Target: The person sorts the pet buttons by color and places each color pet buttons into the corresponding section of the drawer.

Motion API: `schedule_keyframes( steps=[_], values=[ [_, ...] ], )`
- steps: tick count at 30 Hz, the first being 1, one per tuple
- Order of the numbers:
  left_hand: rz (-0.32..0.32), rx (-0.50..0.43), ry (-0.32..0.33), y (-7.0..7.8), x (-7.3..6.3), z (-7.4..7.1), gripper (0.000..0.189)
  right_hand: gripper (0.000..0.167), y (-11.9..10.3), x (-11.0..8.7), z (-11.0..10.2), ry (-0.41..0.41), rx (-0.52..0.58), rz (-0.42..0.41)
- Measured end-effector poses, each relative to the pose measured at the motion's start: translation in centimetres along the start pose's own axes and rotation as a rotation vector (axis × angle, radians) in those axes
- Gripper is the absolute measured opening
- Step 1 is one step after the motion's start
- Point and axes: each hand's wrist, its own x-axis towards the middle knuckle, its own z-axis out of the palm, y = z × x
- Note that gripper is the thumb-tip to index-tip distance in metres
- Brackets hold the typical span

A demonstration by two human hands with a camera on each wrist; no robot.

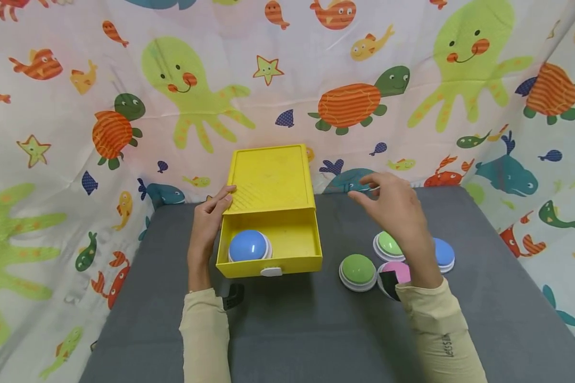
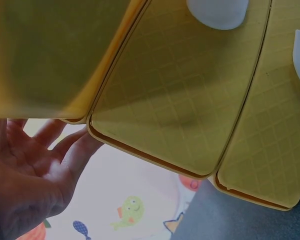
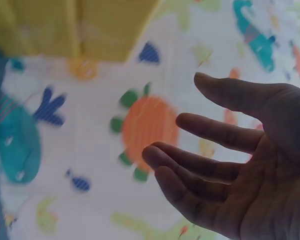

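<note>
A yellow drawer cabinet [image 1: 270,178] stands on the grey table with its top drawer [image 1: 294,234] pulled out. In the left part of that drawer sits a blue-domed push button [image 1: 247,246] on a white base. My left hand [image 1: 210,221] rests against the cabinet's upper left side, fingertips at the top edge. In the left wrist view, the fingers of the left hand [image 2: 40,165] extend along the cabinet's side, partly hidden behind it. My right hand [image 1: 395,210] is raised right of the cabinet, fingers loosely bent, holding nothing; the right wrist view shows its bare palm [image 3: 260,185].
Right of the cabinet, partly under my right forearm, are a green button [image 1: 358,269], a light green button [image 1: 389,243], a pink button [image 1: 399,271] and another blue button [image 1: 444,252]. A sea-animal curtain [image 1: 287,69] hangs behind the grey table [image 1: 287,340]. White drawer handles [image 2: 217,12] stick out in front.
</note>
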Motion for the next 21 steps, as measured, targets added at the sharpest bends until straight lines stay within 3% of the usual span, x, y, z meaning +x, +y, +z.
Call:
schedule_keyframes(
  steps=[15, 21],
  values=[
    [-0.014, -0.006, -0.007, 0.1, -0.4, -0.2, 0.047, 0.067, 12.6, -0.5, 0.1, -0.271, -0.151, 0.278],
    [-0.018, -0.012, -0.013, 0.0, -0.3, -0.1, 0.049, 0.084, 17.2, -0.5, 0.6, -0.408, -0.173, 0.39]
  ],
)
